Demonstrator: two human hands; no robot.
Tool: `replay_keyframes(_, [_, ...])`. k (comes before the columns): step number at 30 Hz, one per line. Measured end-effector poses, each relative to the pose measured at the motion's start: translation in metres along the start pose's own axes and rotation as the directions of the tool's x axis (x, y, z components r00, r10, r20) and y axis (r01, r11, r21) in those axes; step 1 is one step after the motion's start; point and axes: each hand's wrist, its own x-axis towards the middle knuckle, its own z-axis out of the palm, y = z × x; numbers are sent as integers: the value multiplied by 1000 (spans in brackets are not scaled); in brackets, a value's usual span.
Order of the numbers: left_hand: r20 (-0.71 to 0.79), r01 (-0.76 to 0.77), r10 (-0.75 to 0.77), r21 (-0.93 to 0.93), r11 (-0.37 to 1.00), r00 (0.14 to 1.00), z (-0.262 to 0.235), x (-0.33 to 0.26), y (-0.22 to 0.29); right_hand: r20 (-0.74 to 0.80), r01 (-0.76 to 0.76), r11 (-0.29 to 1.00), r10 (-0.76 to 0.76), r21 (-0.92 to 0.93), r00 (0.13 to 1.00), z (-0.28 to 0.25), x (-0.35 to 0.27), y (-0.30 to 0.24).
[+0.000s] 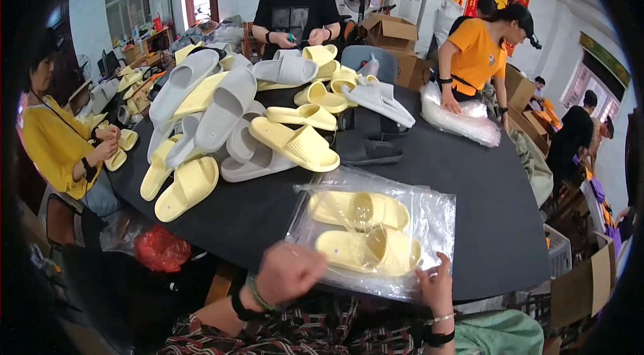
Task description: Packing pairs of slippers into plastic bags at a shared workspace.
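Note:
A clear plastic bag [429,214] lies flat on the near edge of the black round table [483,181], with a pair of yellow slippers [365,231] inside it. My left hand [290,273] is closed at the bag's near left corner, gripping its edge. My right hand [435,282] rests at the bag's near right edge, fingers spread on the plastic.
A heap of grey and yellow slippers [235,120] covers the table's far left half, with dark slippers [365,144] in the middle. A stack of clear bags [463,120] lies at the right under another person's hands. Several people work around the table. A red bag [159,248] sits below left.

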Motion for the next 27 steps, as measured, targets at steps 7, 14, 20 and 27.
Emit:
replay_keyframes(7, [368,795,-766,-531,292,527,-28,31,-115,-21,77,997,-78,-9,997,-10,11,-13])
replay_keyframes(14, [835,949,-505,-302,-86,220,-5,85,-152,-33,26,999,-25,23,999,-17,6,-15])
replay_keyframes(20, [820,971,-538,-237,-13,193,17,93,-158,-35,19,997,-17,68,999,-12,5,-12])
replay_keyframes(27, [890,984,-455,-90,-153,10,15,99,-146,-68,34,999,-32,28,997,-19,1,-13])
